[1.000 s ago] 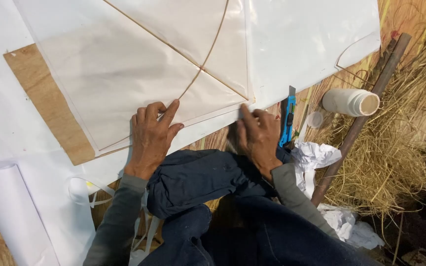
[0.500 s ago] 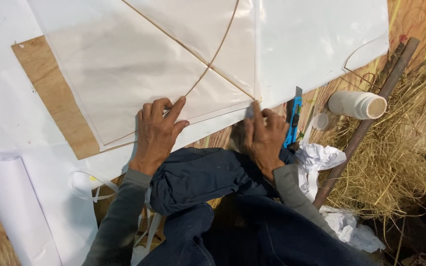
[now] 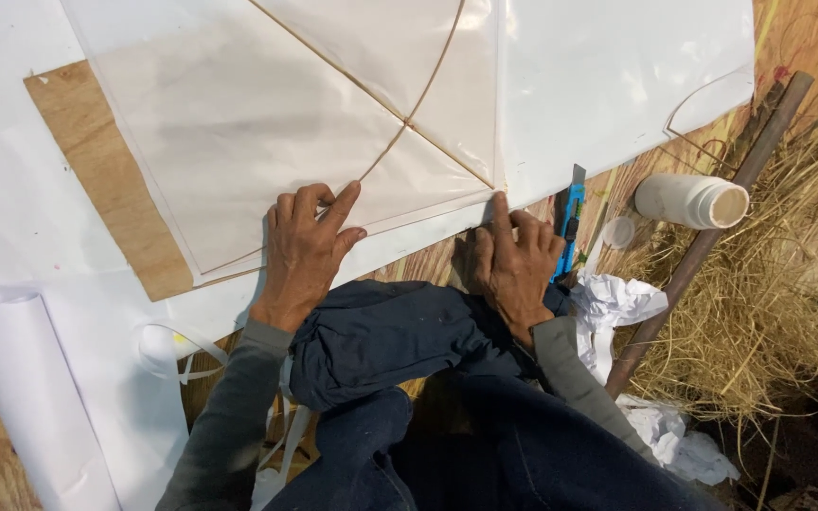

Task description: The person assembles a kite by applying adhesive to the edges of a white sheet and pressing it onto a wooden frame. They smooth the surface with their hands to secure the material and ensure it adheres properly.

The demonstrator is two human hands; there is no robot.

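Pressing open on the translucent kite sheet (image 3: 239,142), both hands (image 3: 307,248) work over plywood flooring (image 3: 106,180) beside straw (image 3: 769,312).

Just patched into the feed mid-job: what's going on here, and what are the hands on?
A person sits at a plywood board, working on a translucent paper kite framed with thin sticks. The left hand lies flat on the kite's lower edge, fingers spread. The right hand presses the white paper's border near the kite's bottom corner; its grip shows no tool. A blue utility knife lies just beside that hand, with a white bottle and crumpled paper on that same side.
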